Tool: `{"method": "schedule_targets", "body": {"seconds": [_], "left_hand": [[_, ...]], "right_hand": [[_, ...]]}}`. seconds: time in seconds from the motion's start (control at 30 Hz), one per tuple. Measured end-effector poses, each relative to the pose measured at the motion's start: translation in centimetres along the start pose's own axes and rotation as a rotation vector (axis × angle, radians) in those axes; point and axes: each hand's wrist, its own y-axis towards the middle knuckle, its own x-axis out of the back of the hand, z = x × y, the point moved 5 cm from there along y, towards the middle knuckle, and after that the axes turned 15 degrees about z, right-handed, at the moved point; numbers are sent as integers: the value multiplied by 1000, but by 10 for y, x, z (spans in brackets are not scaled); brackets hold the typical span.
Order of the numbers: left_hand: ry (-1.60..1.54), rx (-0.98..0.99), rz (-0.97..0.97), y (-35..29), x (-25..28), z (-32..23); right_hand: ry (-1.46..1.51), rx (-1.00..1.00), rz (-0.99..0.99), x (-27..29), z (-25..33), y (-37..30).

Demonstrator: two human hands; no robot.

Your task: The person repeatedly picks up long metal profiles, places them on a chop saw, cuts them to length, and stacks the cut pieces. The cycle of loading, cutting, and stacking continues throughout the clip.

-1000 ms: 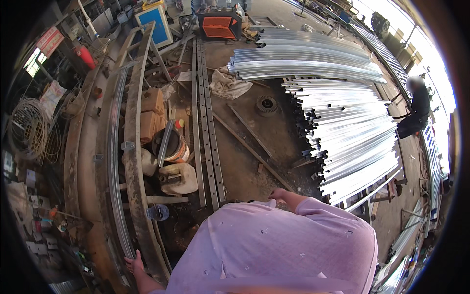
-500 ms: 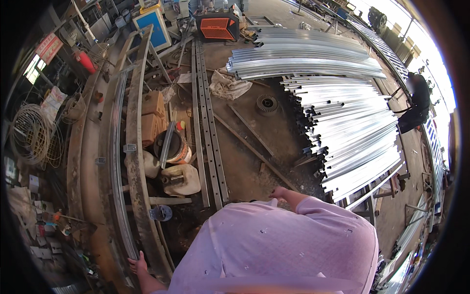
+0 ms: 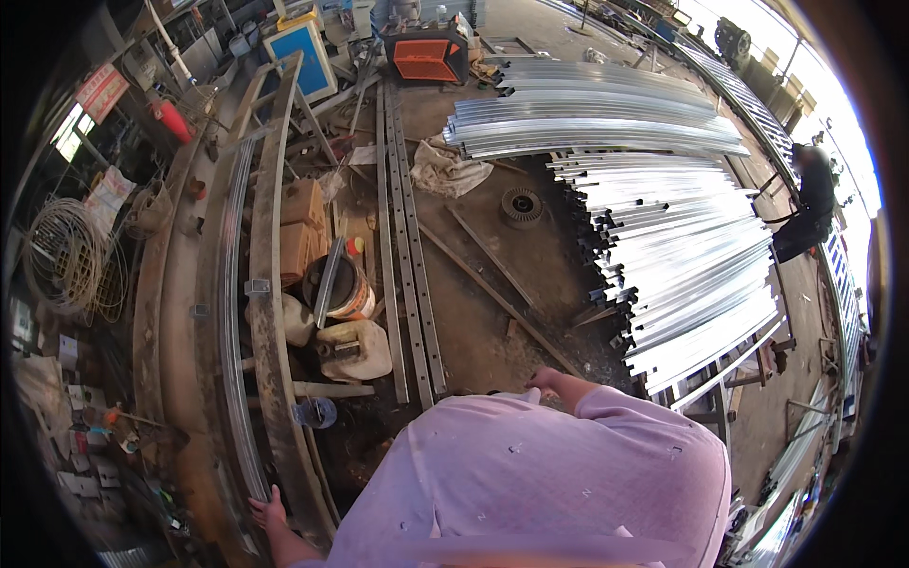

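Note:
My left hand (image 3: 269, 514) is at the lower left, its fingers laid across the near end of a bundle of long, thin metal tubes (image 3: 230, 312) and its thumb held up along them. The tubes lie lengthwise on a long steel frame bench (image 3: 268, 346). My right hand (image 3: 543, 379) is out in front of my body, low over the floor near a long thin bar (image 3: 497, 295). It is small in view and its fingers cannot be made out clearly. Two small square metal pieces, one a bracket (image 3: 257, 286), sit by the tubes.
Big stacks of shiny metal tubes (image 3: 686, 256) lie to the right. Under the bench are a bucket (image 3: 355, 295), a plastic jug (image 3: 353, 350) and cardboard boxes (image 3: 301, 225). Punched steel rails (image 3: 405, 237), a round finned part (image 3: 522, 205) and an orange machine (image 3: 425, 59) stand ahead. Someone in dark clothes (image 3: 810, 204) is at far right.
The whole view has shifted slightly right and down. My left hand stays at the same end of the tubes, and my right hand has hardly moved.

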Motion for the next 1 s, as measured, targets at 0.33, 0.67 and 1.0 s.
{"method": "schedule_targets", "body": {"seconds": [0.33, 0.67, 1.0], "left_hand": [[-11, 9, -11, 2, -2, -8], [-13, 13, -54, 1, -3, -2], [-6, -27, -22, -9, -1, -1]], "right_hand": [[106, -20, 8, -6, -16, 15], [158, -41, 38, -4, -13, 1], [165, -11, 22, 0, -4, -9]]}}
